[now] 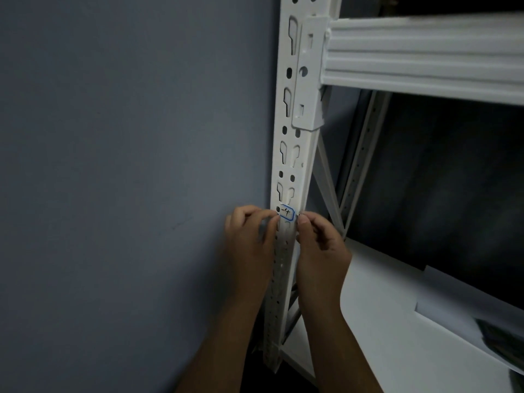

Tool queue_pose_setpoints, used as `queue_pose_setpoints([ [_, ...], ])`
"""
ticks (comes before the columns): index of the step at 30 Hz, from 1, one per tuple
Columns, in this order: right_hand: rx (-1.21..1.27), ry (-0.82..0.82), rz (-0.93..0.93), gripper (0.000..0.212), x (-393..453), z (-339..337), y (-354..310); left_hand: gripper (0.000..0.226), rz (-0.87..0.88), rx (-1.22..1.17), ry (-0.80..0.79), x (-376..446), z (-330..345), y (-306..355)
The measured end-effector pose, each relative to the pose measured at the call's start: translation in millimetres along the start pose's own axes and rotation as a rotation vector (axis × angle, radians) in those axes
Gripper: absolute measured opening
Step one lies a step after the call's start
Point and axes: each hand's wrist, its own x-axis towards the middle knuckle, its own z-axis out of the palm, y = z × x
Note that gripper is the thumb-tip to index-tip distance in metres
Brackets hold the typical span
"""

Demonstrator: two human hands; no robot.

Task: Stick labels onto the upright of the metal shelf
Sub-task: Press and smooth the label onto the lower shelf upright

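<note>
A white metal upright (295,154) with keyhole slots runs down the middle of the view. A small white label (287,214) with a blue border and handwritten marks lies against its front face. My left hand (249,239) is at the label's left edge, fingers curled, thumb and fingertips on that edge. My right hand (320,245) is at the label's right edge, thumb pressing beside it, other fingers curled. Whether the label is fully stuck down cannot be told.
A grey-blue wall (127,165) fills the left. A white shelf beam (425,58) joins the upright at the upper right. Below it is a white shelf board (382,321) with a white sheet (453,304) and a dark object (502,338) at the right edge.
</note>
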Motion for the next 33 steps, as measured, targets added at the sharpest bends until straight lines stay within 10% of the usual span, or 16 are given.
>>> queue_pose_setpoints([
  [33, 0.130, -0.079, 0.016, 0.019, 0.4, -4.7, 0.9, 0.017, -0.211, -0.142, 0.192, -5.5, 15.8, 6.6],
])
